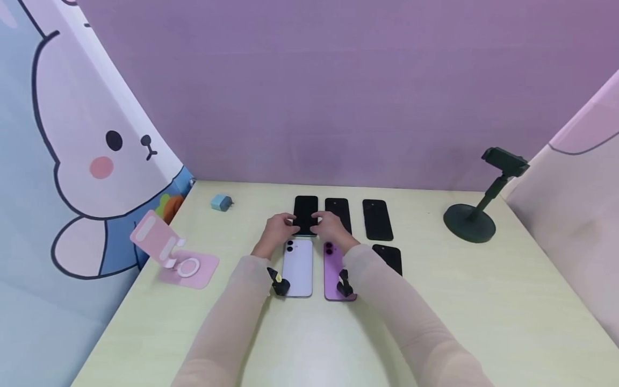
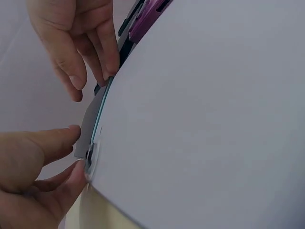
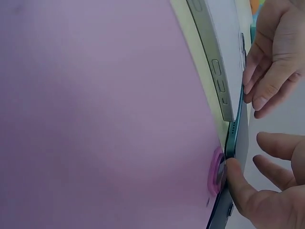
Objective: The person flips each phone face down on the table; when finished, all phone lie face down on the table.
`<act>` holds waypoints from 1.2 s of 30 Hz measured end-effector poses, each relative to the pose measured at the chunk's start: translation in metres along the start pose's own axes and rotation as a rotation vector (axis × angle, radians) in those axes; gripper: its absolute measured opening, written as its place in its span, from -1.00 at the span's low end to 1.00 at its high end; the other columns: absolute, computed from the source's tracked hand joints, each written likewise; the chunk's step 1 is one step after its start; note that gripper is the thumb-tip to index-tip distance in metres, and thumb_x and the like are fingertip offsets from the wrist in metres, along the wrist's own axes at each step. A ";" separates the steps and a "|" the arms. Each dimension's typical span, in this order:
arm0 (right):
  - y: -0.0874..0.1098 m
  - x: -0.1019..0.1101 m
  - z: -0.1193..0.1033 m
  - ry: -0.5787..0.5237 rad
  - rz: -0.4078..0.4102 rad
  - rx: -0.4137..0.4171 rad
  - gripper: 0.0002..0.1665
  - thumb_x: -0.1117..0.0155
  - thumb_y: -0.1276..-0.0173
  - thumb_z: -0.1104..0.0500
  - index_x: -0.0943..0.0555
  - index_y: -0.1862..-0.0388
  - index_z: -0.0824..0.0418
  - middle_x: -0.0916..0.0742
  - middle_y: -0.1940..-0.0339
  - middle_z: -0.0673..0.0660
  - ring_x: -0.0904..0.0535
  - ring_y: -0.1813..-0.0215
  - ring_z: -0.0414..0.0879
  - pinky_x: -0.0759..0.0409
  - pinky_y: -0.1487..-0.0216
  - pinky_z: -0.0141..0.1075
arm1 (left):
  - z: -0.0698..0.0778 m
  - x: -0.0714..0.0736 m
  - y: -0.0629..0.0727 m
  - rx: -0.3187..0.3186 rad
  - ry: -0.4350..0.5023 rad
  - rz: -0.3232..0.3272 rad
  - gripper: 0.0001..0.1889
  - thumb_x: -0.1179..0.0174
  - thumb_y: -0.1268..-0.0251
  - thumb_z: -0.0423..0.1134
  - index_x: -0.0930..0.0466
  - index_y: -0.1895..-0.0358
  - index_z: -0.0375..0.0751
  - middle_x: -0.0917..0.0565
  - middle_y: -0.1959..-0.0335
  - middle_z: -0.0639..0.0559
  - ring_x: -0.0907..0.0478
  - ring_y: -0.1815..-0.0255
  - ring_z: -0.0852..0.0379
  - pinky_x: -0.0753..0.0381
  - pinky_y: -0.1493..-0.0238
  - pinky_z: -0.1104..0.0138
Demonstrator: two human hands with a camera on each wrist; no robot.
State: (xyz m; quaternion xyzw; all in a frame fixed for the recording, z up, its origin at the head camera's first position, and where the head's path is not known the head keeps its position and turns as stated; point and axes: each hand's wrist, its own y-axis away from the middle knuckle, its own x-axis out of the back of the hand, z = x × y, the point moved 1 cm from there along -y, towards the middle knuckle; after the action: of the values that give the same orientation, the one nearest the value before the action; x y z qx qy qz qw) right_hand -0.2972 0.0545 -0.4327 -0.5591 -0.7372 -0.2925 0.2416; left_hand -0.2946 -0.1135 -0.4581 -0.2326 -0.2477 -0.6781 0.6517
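A smartphone with a dark screen (image 1: 306,210) lies flat at the left end of the back row. My left hand (image 1: 279,228) is at its left side, thumb near the lower left corner and fingertips along the edge. On the opposite side my right hand (image 1: 331,227) touches the right edge, its thumb (image 3: 240,183) at the phone's near end and its fingers spread. Below this phone lie a white smartphone (image 1: 298,269), back up, and a purple smartphone (image 1: 332,269), back up and partly covered by the right sleeve. Both wrist views are largely filled by these two backs.
More dark phones (image 1: 378,219) lie to the right, one (image 1: 389,258) partly behind the right sleeve. A pink folding stand (image 1: 205,269) and a blue charger plug (image 1: 221,202) are on the left. A dark green phone stand (image 1: 469,223) stands at the right.
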 end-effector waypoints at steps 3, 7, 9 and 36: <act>0.001 -0.001 -0.002 -0.045 0.028 -0.032 -0.49 -0.29 -0.33 0.28 -0.53 -0.27 0.23 -0.63 -0.13 0.27 -0.59 0.22 -0.03 -0.56 0.18 -0.24 | -0.003 -0.001 -0.002 -0.004 0.016 0.006 -0.64 -0.31 -0.22 -0.34 -0.63 -0.08 -0.36 -0.68 0.09 -0.21 -0.61 0.12 -0.05 -0.60 0.10 0.18; -0.002 -0.005 -0.002 -0.095 0.084 -0.070 -0.52 -0.29 -0.29 0.34 -0.58 -0.22 0.25 -0.57 -0.22 0.28 -0.56 0.29 -0.04 -0.54 0.32 -0.31 | -0.007 -0.001 -0.005 0.007 0.045 -0.005 -0.66 -0.31 -0.22 -0.35 -0.64 -0.07 -0.36 -0.68 0.04 -0.20 -0.61 0.04 -0.05 -0.58 0.03 0.19; -0.004 -0.007 -0.002 -0.107 0.112 -0.088 -0.53 -0.30 -0.29 0.35 -0.60 -0.20 0.23 -0.64 -0.10 0.24 -0.53 0.34 -0.08 -0.51 0.39 -0.34 | -0.009 0.000 -0.006 0.007 0.060 -0.012 -0.65 -0.32 -0.22 -0.35 -0.64 -0.07 -0.36 -0.68 0.03 -0.20 -0.60 0.01 -0.06 -0.57 0.00 0.19; -0.004 0.001 0.005 -0.454 0.093 -0.069 -0.55 -0.24 -0.35 0.36 -0.58 -0.23 0.26 -0.64 0.03 0.20 -0.65 0.15 0.06 -0.58 0.13 -0.17 | -0.001 -0.003 -0.006 -0.021 -0.012 -0.035 -0.65 -0.22 -0.35 -0.28 -0.59 -0.12 -0.41 -0.66 -0.02 -0.22 -0.63 0.05 -0.02 -0.57 -0.02 0.18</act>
State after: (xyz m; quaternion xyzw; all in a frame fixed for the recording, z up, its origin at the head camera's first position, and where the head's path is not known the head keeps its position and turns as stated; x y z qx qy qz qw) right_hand -0.3009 0.0576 -0.4359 -0.6518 -0.7357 -0.1727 0.0635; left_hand -0.3001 -0.1112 -0.4608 -0.2392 -0.2487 -0.6905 0.6358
